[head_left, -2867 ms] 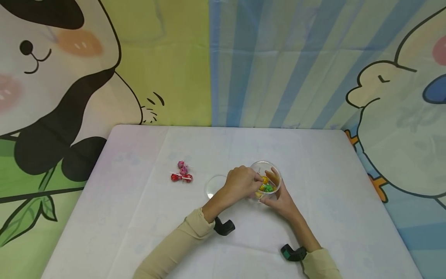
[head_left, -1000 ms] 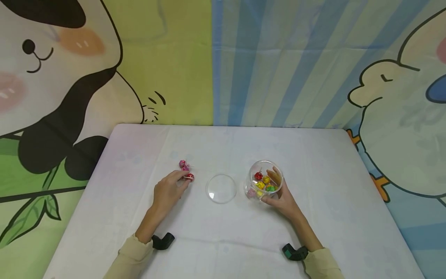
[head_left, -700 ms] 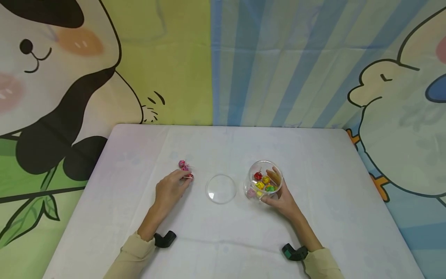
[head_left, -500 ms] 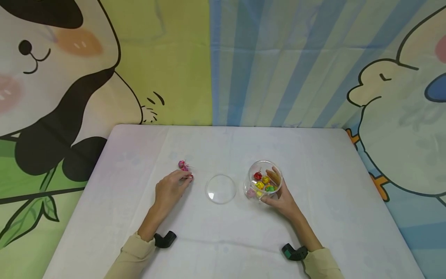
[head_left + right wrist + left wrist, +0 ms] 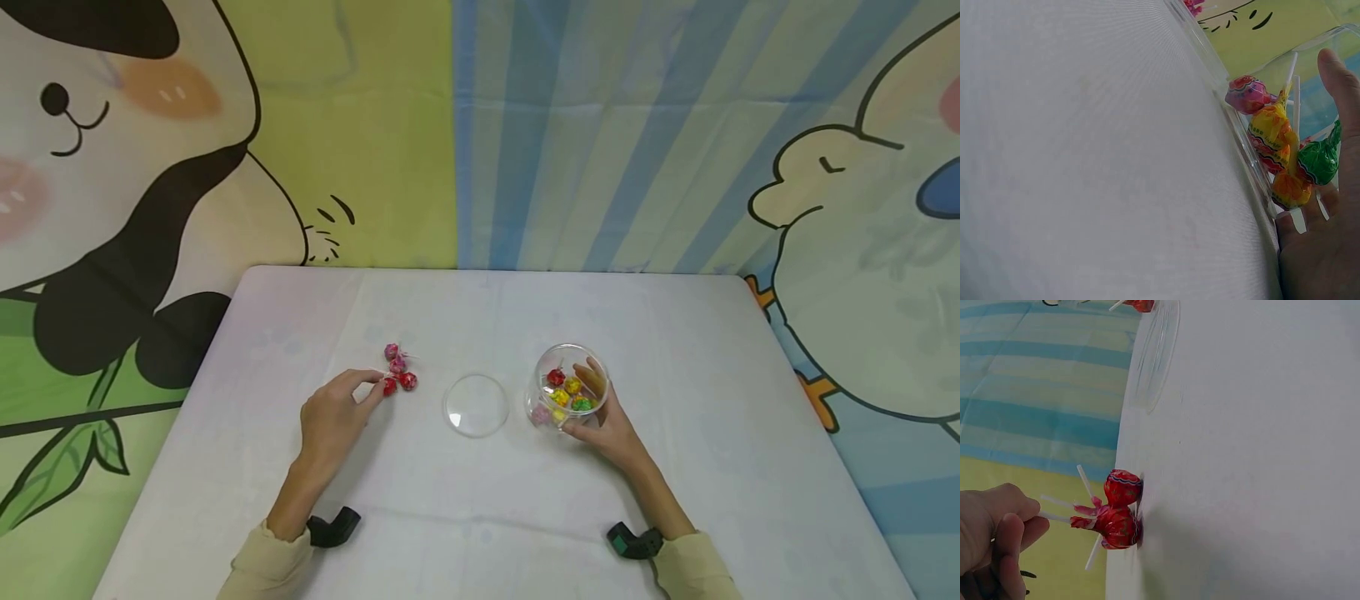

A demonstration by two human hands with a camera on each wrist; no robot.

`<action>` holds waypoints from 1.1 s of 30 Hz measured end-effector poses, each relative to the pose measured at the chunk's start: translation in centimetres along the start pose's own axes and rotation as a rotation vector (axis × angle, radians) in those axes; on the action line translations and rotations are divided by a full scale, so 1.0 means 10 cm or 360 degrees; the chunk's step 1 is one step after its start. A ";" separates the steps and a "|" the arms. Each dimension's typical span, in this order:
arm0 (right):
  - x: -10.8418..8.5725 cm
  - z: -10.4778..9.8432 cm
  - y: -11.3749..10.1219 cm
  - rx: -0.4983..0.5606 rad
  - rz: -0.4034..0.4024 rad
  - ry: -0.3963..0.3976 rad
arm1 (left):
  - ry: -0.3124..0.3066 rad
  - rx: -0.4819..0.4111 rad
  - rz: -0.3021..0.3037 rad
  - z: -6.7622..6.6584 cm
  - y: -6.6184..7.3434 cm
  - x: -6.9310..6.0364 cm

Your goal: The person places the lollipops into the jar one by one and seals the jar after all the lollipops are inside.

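Observation:
My left hand pinches the white stick of a red-wrapped lollipop between thumb and fingertips; the left wrist view shows that stick close up. Its head is low over the table, beside a second red lollipop. Two pink lollipops lie just behind them. On the other side, my right hand grips a clear round jar around its side. Inside the jar are a red lollipop, a green one, a pink one and several yellow-orange ones.
A clear round lid lies flat on the white-covered table between the hands. Black camera mounts sit at both wrists. Behind the table's back edge hangs a cartoon-printed cloth.
The left hand went from inside the jar to the lollipops, then drew back slightly left with one red lollipop's stick pinched. The right hand stays around the jar.

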State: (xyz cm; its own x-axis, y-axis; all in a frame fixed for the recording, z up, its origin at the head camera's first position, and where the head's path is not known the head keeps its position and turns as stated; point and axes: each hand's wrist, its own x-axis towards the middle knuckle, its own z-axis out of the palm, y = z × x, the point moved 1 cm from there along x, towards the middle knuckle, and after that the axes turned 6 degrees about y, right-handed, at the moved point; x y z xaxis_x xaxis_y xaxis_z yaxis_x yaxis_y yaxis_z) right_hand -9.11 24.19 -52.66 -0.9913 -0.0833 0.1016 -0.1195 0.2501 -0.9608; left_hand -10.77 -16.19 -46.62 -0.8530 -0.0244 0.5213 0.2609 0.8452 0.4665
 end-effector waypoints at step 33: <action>0.01 0.00 0.02 0.0006 -0.0006 -0.0007 | -0.0368 -0.0437 -0.0477 -0.18 -0.22 -0.23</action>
State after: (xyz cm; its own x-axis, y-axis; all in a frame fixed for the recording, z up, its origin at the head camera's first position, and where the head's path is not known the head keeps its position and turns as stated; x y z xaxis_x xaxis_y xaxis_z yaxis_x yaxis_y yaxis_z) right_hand -9.21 24.24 -52.79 -0.9906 -0.0888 0.1038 -0.1228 0.2463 -0.9614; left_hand -8.53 -19.00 -47.60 -0.9793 -0.1000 0.1761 0.0708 0.6458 0.7603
